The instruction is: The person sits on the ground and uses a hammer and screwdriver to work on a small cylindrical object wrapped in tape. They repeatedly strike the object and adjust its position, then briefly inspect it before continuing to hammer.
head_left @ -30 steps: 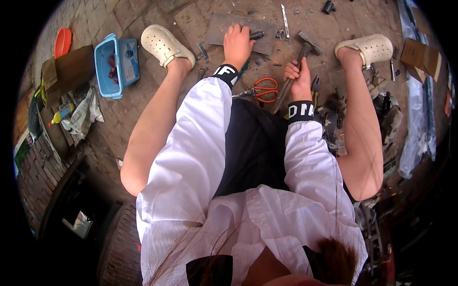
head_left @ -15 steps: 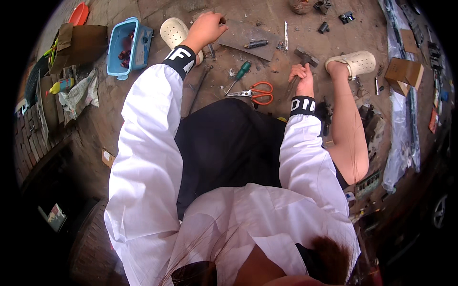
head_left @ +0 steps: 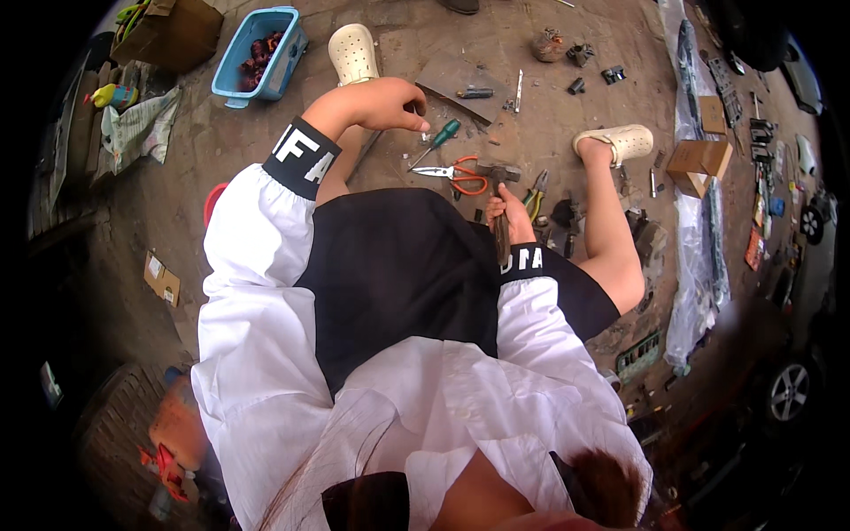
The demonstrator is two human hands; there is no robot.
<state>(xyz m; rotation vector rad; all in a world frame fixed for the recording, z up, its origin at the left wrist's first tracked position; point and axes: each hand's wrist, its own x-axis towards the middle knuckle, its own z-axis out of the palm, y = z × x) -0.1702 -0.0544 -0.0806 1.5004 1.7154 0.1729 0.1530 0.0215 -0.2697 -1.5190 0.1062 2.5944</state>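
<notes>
My right hand (head_left: 513, 215) is wrapped round the handle of a hammer (head_left: 498, 170), its metal head raised just beyond my fingers. My left hand (head_left: 390, 104) hangs over the ground with bent fingers and a gap between thumb and forefinger; nothing shows in it. Closest to its thumb lies a green-handled screwdriver (head_left: 446, 133). Orange-handled scissors (head_left: 467, 175) lie between my hands, beside the hammer head. Yellow-and-green-handled pliers (head_left: 537, 189) are just right of my right hand. Farther off, a flat metal plate (head_left: 443, 80) carries a dark cylindrical part (head_left: 476, 93).
A blue plastic basin (head_left: 292, 55) holding reddish-brown pieces stands far left, near a cardboard box (head_left: 177, 37). Small dark metal parts (head_left: 613, 74) lie scattered far right. An open carton (head_left: 698, 165) rests on plastic sheeting (head_left: 691, 265). My feet in cream clogs (head_left: 354, 55) flank the tools.
My right hand has drawn back toward my lap and left, with the hammer now upright in it. My left hand has come nearer, its fingers more bent. The view has shifted.
</notes>
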